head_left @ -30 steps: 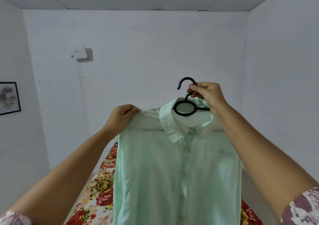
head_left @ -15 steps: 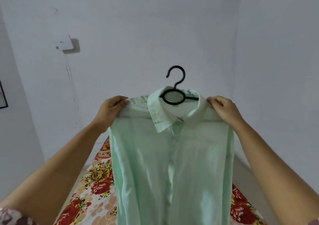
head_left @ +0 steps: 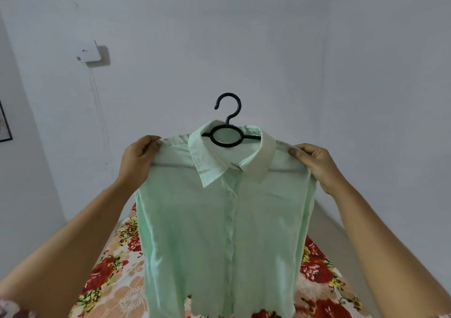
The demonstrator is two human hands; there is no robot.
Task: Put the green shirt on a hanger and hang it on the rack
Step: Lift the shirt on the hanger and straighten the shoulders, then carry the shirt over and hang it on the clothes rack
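The pale green shirt hangs in front of me on a black plastic hanger, whose hook and round neck ring stick out of the collar. My left hand grips the shirt's left shoulder. My right hand pinches the right shoulder. The hanger's arms are hidden inside the shirt. No rack is in view.
Below the shirt lies a bed with a floral sheet. White walls surround it, with a small white box and its cable on the far wall. A framed picture shows at the left edge.
My right hand let go of the hanger's hook and moved down to the shirt's right shoulder. The hook now stands free above the collar. The left hand kept its grip.
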